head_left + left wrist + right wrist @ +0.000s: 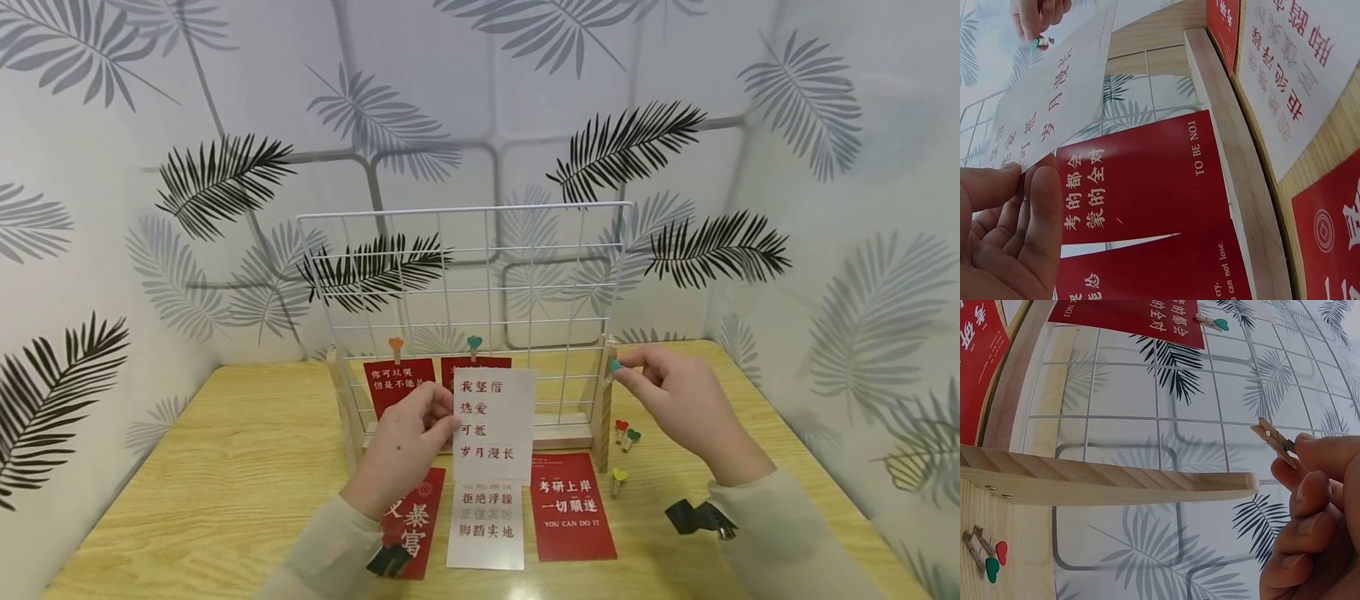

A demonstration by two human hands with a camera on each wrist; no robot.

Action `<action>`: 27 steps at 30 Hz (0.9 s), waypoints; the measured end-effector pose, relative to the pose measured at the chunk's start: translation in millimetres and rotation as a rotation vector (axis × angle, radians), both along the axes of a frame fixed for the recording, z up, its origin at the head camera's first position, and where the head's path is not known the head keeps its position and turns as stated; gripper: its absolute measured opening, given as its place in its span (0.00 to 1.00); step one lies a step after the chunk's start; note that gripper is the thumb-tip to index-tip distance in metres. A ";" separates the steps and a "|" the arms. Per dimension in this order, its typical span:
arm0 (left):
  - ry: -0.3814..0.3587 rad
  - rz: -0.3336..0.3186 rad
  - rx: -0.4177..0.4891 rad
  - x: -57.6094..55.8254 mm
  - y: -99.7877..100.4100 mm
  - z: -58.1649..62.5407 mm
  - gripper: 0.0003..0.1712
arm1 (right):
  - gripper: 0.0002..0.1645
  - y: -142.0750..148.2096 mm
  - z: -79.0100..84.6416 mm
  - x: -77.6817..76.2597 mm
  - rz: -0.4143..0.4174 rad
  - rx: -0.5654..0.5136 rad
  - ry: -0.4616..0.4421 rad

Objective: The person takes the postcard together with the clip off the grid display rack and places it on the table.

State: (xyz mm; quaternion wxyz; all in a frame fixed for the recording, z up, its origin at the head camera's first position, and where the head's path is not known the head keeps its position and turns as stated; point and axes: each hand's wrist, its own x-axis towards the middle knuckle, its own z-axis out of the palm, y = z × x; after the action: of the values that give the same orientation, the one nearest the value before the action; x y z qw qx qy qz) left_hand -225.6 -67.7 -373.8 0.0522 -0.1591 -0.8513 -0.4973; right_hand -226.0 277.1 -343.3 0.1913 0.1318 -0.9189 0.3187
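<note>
My left hand (405, 446) pinches a white card (498, 408) with red Chinese characters by its left edge, thumb in front. The card is held up before the white wire grid (465, 210) and overlaps a hanging red card (1147, 181). Right of the grid, my right hand (678, 404) pinches a small wooden clothespin (1275, 442) with a teal heart between thumb and index finger. Its jaw end points toward the grid in the right wrist view. Two red cards hang side by side on the grid, under an orange-heart clothespin (396, 348) and a teal-heart clothespin (474, 345).
A wooden stand (602, 408) supports the grid. In front lie a red card (416, 537), a white card (486, 546) and another red card (576, 533). Clothespins with red (621, 428), green (633, 437) and yellow (618, 477) hearts lie right of the stand.
</note>
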 end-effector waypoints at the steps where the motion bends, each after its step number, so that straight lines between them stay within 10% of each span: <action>1: 0.005 0.005 -0.007 -0.5 -0.9 -0.5 0.08 | 0.15 0.4 -0.3 0.2 -0.001 0.001 0.000; 27: -0.002 0.059 -0.060 2.6 -26.8 -5.6 0.08 | 0.16 13.2 -16.8 1.7 -0.014 0.042 -0.043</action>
State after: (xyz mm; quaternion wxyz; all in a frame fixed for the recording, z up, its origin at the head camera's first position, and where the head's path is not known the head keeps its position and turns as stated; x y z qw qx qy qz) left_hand -223.1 -94.6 -379.4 0.0612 -0.1347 -0.8703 -0.4699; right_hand -224.3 290.3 -360.2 0.1708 0.1224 -0.9302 0.3010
